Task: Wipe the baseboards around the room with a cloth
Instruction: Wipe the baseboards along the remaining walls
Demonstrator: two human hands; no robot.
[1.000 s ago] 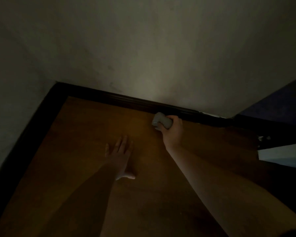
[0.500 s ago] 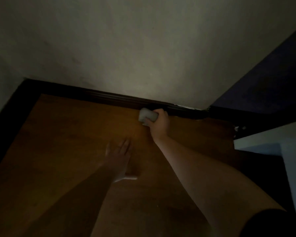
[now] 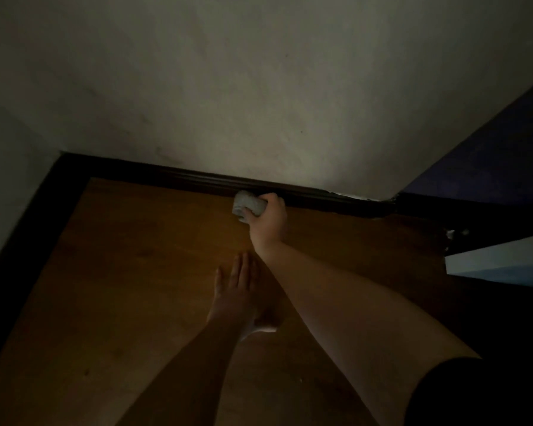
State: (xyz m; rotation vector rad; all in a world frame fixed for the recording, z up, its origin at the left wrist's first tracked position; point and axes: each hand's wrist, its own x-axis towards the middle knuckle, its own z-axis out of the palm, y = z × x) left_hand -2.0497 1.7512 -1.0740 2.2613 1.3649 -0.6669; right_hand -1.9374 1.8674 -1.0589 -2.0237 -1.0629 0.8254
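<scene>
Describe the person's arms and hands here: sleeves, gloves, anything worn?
Both forearms are bare, with no gloves. The right hand shows no ring, watch or band; the left hand is too dark to check. A dark short sleeve shows on the right upper arm at the frame's lower right. The left arm leaves the frame before any sleeve.

Two bare forearms, no watch or rings that I can make out in this dim light. Right arm point(image 3: 351, 305) has a short black sleeve point(image 3: 462, 392) ending above the elbow. Left arm point(image 3: 179, 373) bare as far as visible, its sleeve out of view.
</scene>
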